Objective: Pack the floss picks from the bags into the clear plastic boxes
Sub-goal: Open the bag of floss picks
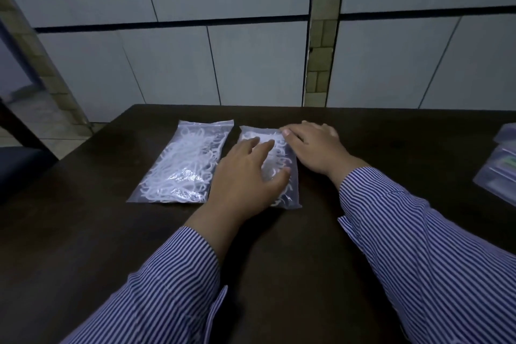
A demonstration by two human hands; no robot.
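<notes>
We see two bags (178, 165) of glossy, crinkled clear plastic on a dark, smooth, faintly sheeny wooden table (279, 260); our sleeves (435, 246) are striped woven cloth; the far wall tiles (259, 64) look smooth.

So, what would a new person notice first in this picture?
Two clear bags of white floss picks lie side by side on the dark table. Both hands rest on the right bag: left hand, right hand. The left bag lies untouched; clear boxes sit far right.
</notes>
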